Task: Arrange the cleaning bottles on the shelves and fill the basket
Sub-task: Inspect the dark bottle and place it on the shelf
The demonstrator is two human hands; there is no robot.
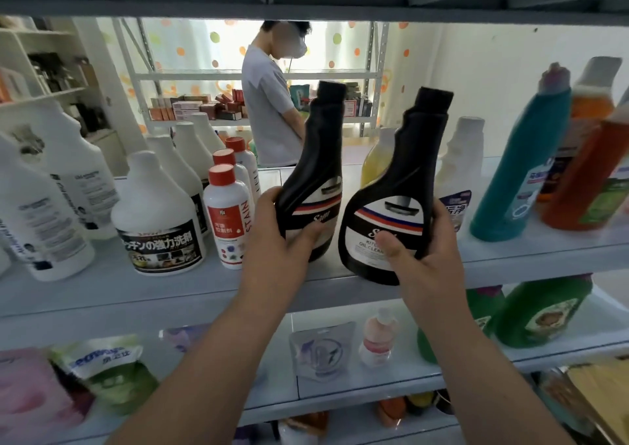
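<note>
I hold two black cleaning bottles with white, red and blue labels over the middle shelf [102,291]. My left hand [275,237] grips the left black bottle [318,158] around its lower body; its base is at or just above the shelf. My right hand [425,250] grips the right black bottle [405,186] from the right side, thumb across the label, and its base hangs at the shelf's front edge. Both bottles lean slightly right. No basket is in view.
White jugs [156,213] and red-capped white bottles [226,220] stand to the left on the same shelf. A teal bottle [520,172], orange bottles [585,158] and a yellow bottle [377,158] stand to the right. Refill pouches [109,373] and green bottles [541,312] fill the lower shelf. A person [272,104] stands beyond.
</note>
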